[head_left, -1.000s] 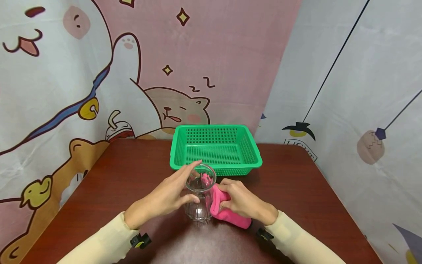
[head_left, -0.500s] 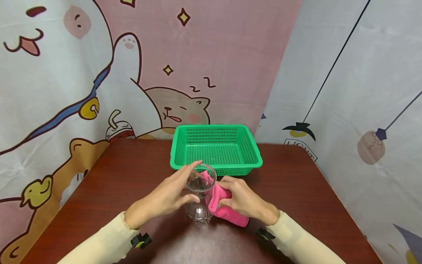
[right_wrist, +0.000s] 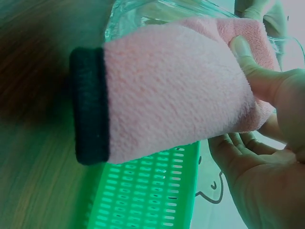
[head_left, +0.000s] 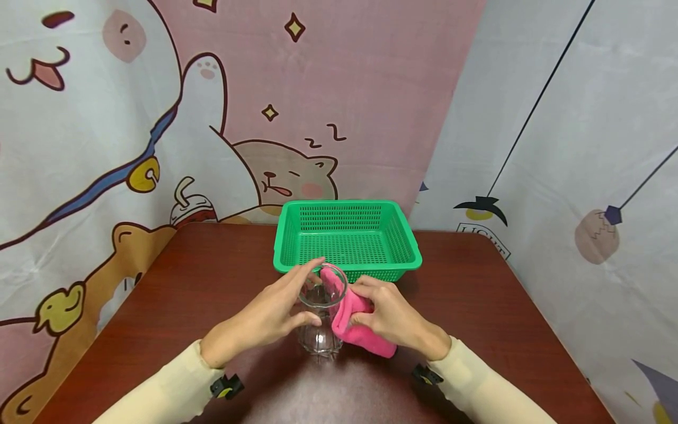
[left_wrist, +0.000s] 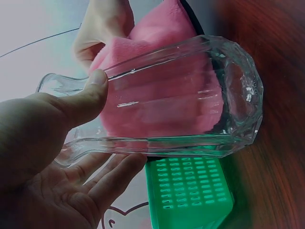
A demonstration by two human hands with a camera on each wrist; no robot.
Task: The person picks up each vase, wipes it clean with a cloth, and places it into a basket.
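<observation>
A clear glass vase [head_left: 321, 340] with a flared rim is upright in front of me; whether its base touches the table I cannot tell. My left hand [head_left: 267, 309] holds it by the neck, thumb on the near side and fingers behind. On the vase's right side lies a folded pink cloth [head_left: 365, 340], pinched between the thumb and fingers of my right hand [head_left: 394, 315]. Through the glass [left_wrist: 240, 95] in the left wrist view, the cloth shows against the far wall. A dark edge borders the fuzzy cloth [right_wrist: 176, 90] in the right wrist view.
Behind the vase, a green plastic basket [head_left: 411, 259] with slotted walls stands on the dark red-brown table [head_left: 477, 306]. A cartoon-printed curtain [head_left: 381, 88] hangs beyond the table's back edge and along its sides.
My right hand has slid slightly up and away along the vase with the cloth, and the cloth's top now reaches nearer the rim. My left hand and the vase have stayed put.
</observation>
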